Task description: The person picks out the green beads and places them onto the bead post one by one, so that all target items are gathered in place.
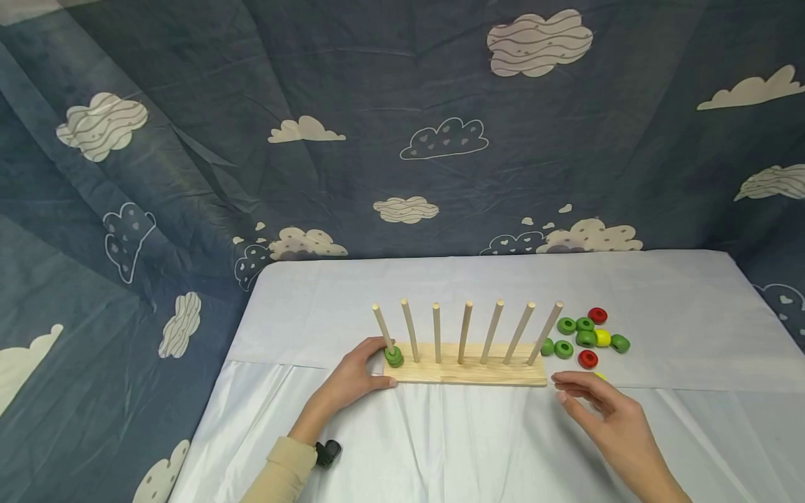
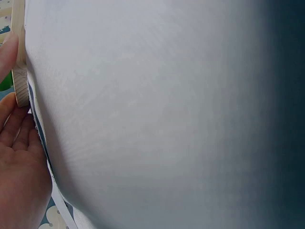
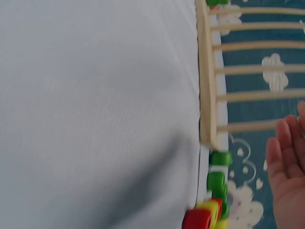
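A wooden peg stand (image 1: 465, 376) with several upright rods lies across the white cloth in the head view. Green beads (image 1: 394, 358) sit low on its leftmost rod. My left hand (image 1: 353, 377) grips the stand's left end, thumb at the front edge and fingers behind. In the left wrist view, thumb and fingers lie on either side of the board's end (image 2: 20, 86). Just off the stand's right end, my right hand (image 1: 606, 412) is held with relaxed, slightly bent fingers. Nothing shows between them; the right wrist view shows the palm (image 3: 290, 191) beside the rods.
Loose beads lie right of the stand: several green ones (image 1: 563, 349), red ones (image 1: 588, 359) and yellow ones (image 1: 602, 338). A white cloth (image 1: 478, 440) covers the table. Behind it hangs a dark blue curtain (image 1: 377, 77) with cloud prints.
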The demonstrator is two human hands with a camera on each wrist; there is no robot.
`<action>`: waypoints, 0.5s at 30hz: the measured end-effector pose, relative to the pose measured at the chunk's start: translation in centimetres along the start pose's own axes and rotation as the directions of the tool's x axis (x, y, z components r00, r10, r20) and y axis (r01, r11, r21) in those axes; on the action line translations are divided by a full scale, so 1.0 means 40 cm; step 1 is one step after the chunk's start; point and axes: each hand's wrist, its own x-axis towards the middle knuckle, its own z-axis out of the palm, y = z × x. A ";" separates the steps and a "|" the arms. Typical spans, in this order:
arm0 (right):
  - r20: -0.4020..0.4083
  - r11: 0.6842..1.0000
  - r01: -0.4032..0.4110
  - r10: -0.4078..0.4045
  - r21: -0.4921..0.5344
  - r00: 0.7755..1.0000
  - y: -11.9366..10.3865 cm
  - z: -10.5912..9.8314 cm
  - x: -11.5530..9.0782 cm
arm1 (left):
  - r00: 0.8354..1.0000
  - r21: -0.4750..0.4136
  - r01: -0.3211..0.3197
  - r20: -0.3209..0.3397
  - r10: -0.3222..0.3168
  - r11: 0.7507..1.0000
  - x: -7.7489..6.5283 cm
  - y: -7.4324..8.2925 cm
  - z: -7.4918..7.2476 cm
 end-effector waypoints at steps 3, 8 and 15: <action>-0.057 1.000 -0.002 0.001 -0.031 0.998 0.023 -0.019 -0.001 | 1.000 -0.003 0.001 0.001 -0.001 1.000 0.000 0.000 0.000; -0.097 0.995 -0.014 0.005 -0.096 0.995 0.057 -0.052 0.009 | 1.000 -0.007 0.007 0.004 -0.007 1.000 0.000 -0.003 0.001; -0.125 0.975 -0.101 0.077 -0.200 0.989 0.111 -0.102 0.038 | 1.000 -0.003 0.001 0.003 -0.001 1.000 0.001 -0.005 0.002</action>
